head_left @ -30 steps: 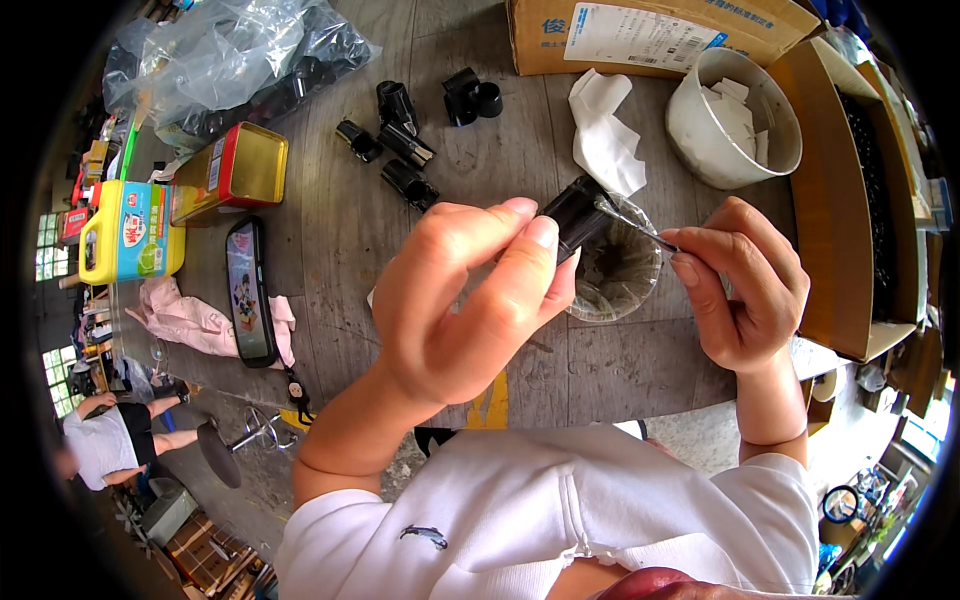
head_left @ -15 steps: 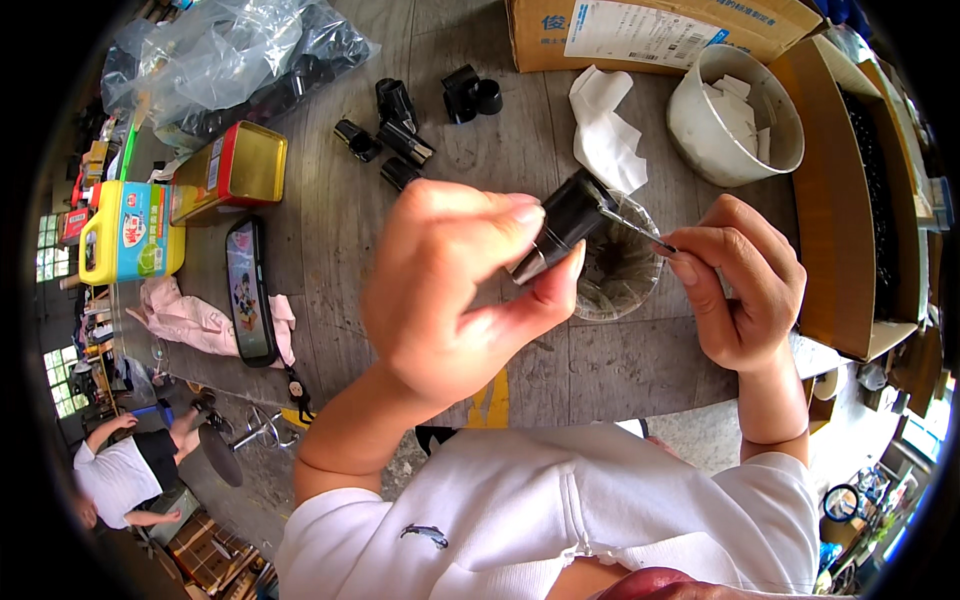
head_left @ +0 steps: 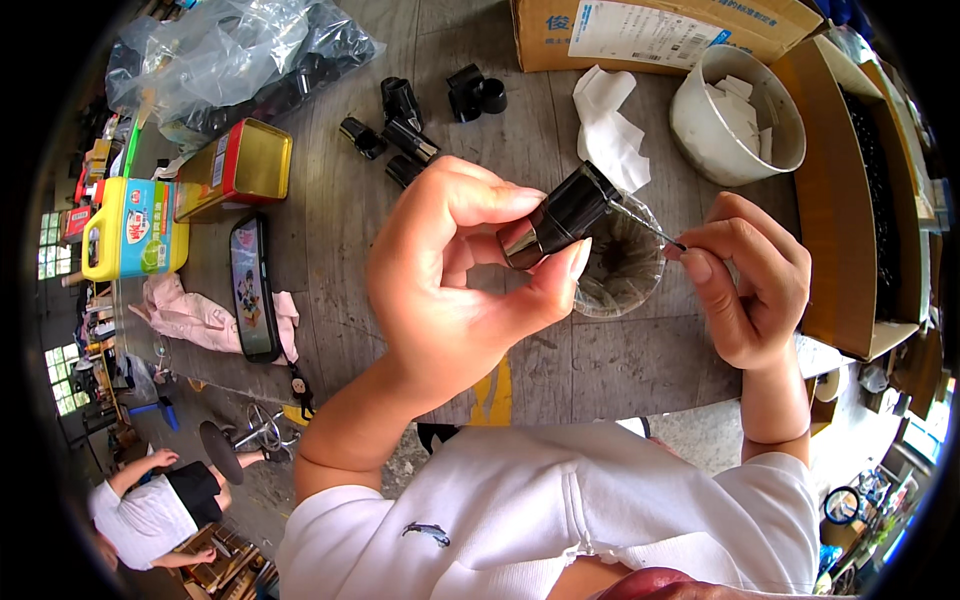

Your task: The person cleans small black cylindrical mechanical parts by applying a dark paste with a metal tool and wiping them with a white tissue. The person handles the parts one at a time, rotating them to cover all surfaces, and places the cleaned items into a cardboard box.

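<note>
My left hand [head_left: 430,285] pinches a glossy black cylindrical part [head_left: 572,212] between thumb and fingers, tilted with its far end up and to the right. A thin metal rod [head_left: 648,224], its exact kind unclear, sits between the thumb and fingertips of my right hand [head_left: 752,285]. Its tip meets the rim of the black part's far end, though whether it reaches inside is hard to see. Under both lies a round container [head_left: 625,302] lined with clear plastic, dark inside. Several similar black parts [head_left: 408,138] rest on the table beyond my left hand.
Crumpled white paper [head_left: 612,125] and a white tub [head_left: 690,150] with white pieces lie at the far right. Cardboard boxes [head_left: 850,250] border the right side. Leftward are a phone [head_left: 255,290], pink cloth [head_left: 190,312], tin [head_left: 235,165], yellow jug [head_left: 140,230] and plastic bag [head_left: 230,60]. Another person [head_left: 150,510] is at lower left.
My left hand has turned a little, showing more of its fingers and the black part's shiny near end. The rod stays at the far rim. The other person has shifted slightly.
</note>
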`<act>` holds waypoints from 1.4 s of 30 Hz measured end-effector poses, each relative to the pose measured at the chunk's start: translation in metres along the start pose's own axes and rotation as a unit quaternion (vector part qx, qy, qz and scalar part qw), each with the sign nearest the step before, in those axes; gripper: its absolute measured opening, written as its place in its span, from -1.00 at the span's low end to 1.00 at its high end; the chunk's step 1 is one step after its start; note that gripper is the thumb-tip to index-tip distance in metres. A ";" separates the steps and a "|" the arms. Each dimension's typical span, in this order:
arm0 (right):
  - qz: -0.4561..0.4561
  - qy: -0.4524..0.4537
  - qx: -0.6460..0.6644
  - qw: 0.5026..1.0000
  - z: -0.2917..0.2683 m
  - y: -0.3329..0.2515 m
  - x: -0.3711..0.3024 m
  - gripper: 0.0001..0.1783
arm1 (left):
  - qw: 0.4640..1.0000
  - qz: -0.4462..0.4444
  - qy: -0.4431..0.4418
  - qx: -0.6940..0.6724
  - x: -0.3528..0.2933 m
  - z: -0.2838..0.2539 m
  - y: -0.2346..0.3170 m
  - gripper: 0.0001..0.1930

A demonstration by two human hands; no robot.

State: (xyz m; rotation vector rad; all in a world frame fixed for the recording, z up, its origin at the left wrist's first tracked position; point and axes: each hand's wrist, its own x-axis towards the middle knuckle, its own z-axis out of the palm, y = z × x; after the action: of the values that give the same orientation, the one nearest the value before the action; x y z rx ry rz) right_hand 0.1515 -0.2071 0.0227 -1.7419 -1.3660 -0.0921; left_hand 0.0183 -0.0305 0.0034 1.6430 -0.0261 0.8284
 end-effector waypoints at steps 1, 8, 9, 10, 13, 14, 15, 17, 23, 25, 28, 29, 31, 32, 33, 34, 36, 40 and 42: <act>0.017 -0.003 0.014 1.000 0.000 0.000 0.000 -0.93 | 1.000 -0.011 0.001 -0.005 0.000 0.000 0.000 -0.64; 0.056 -0.029 0.065 0.996 -0.006 0.002 0.000 -0.93 | 0.981 -0.143 0.037 -0.125 0.004 -0.001 0.006 -0.75; 0.058 -0.027 0.074 0.995 -0.008 0.003 0.001 -0.92 | 0.978 -0.156 0.040 -0.135 0.005 -0.001 0.008 -0.76; 0.060 -0.025 0.084 0.994 -0.010 0.004 0.002 -0.91 | 0.974 -0.169 0.043 -0.145 0.006 -0.002 0.008 -0.76; 0.041 -0.032 0.087 0.995 -0.017 0.008 0.007 -0.86 | 0.975 -0.158 0.043 -0.152 0.010 -0.011 0.006 -0.77; 0.026 -0.036 0.083 0.996 -0.019 0.009 0.008 -0.85 | 0.974 -0.155 0.047 -0.157 0.013 -0.015 0.007 -0.77; 0.057 -0.029 0.094 0.994 -0.019 0.008 0.007 -0.83 | 0.971 -0.151 0.061 -0.175 0.017 -0.019 0.007 -0.76; 0.073 -0.047 0.076 0.993 -0.021 0.010 0.007 -0.82 | 0.974 -0.129 0.093 -0.159 0.021 -0.027 0.006 -0.76; 0.089 -0.126 -0.062 0.986 -0.020 0.006 0.009 -0.78 | 0.987 -0.070 0.106 -0.098 0.027 -0.047 0.012 -0.80; 0.077 -0.145 -0.088 0.982 -0.019 0.003 0.012 -0.79 | 0.987 -0.053 0.117 -0.099 0.029 -0.052 0.014 -0.80; 0.066 -0.149 -0.097 0.982 -0.020 -0.010 0.024 -0.81 | 0.985 -0.038 0.131 -0.106 0.029 -0.059 0.017 -0.80; 0.061 -0.133 -0.082 0.986 -0.023 -0.020 0.032 -0.81 | 0.984 -0.037 0.135 -0.110 0.029 -0.061 0.018 -0.80; 0.018 -0.118 -0.095 0.988 -0.034 -0.025 0.041 -0.84 | 0.982 -0.036 0.136 -0.124 0.032 -0.061 0.018 -0.80; 0.013 -0.126 -0.120 0.985 -0.035 -0.029 0.048 -0.85 | 0.982 -0.036 0.135 -0.129 0.034 -0.061 0.017 -0.81; 0.006 -0.135 -0.138 0.981 -0.031 -0.032 0.057 -0.85 | 0.982 -0.037 0.136 -0.129 0.034 -0.062 0.016 -0.81; -0.007 -0.144 -0.150 0.978 -0.024 -0.035 0.068 -0.85 | 0.981 -0.037 0.143 -0.124 0.032 -0.065 0.018 -0.81; -0.026 -0.208 -0.177 0.962 0.001 -0.041 0.093 -0.81 | 0.980 -0.036 0.156 -0.122 0.028 -0.071 0.022 -0.81; -0.088 -0.278 -0.267 0.919 0.046 -0.014 0.127 -0.70 | 0.976 -0.034 0.162 -0.140 0.032 -0.069 0.023 -0.82; -0.070 -0.316 -0.279 0.904 0.063 0.002 0.139 -0.70 | 0.974 -0.038 0.172 -0.145 0.034 -0.071 0.021 -0.81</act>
State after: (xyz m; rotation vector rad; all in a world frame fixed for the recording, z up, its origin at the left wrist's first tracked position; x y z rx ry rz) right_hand 0.1789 -0.0610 0.0598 -2.2603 -2.0925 0.0104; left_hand -0.0013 0.0397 0.0401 1.2063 0.1509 0.9910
